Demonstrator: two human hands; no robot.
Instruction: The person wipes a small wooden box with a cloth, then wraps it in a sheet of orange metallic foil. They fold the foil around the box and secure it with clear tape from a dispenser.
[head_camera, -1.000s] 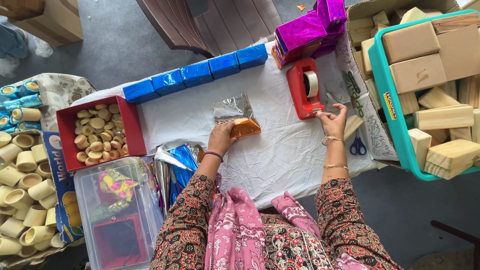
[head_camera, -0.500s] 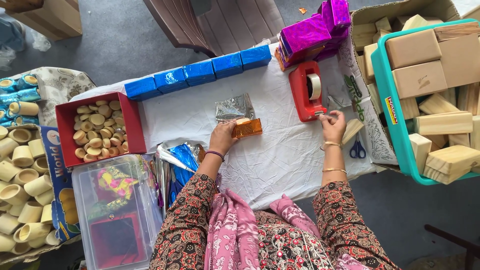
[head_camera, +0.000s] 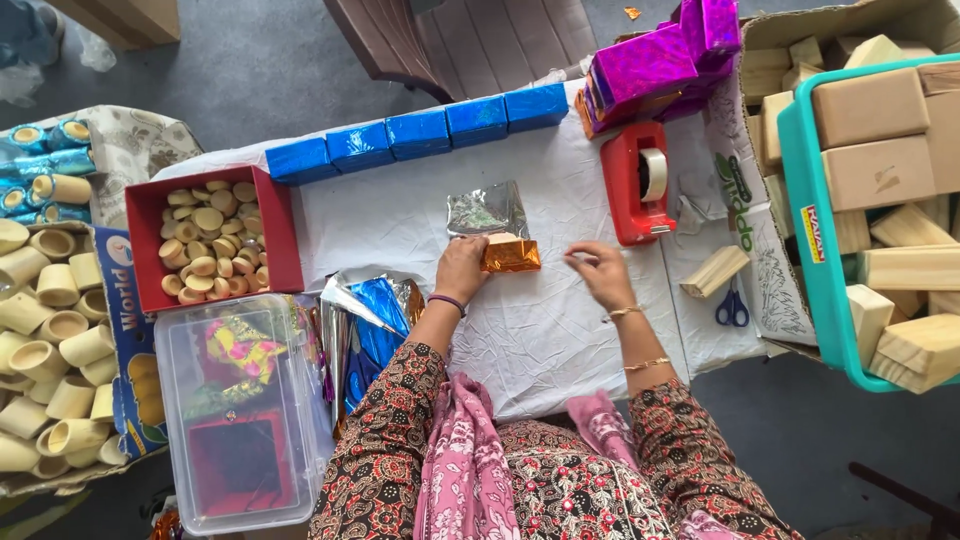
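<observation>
Left hand (head_camera: 462, 268) pins half-wrapped orange-foil block (head_camera: 510, 254) beside red tape dispenser (head_camera: 637, 185); right hand (head_camera: 600, 273) pinches something small, likely tape; silver flap unsealed.

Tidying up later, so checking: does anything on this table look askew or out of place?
Mostly orderly. One bare wooden block lies tilted on the cloth beside the scissors, apart from the blocks in the teal crate. Loose foil sheets are crumpled near the left hand.
</observation>
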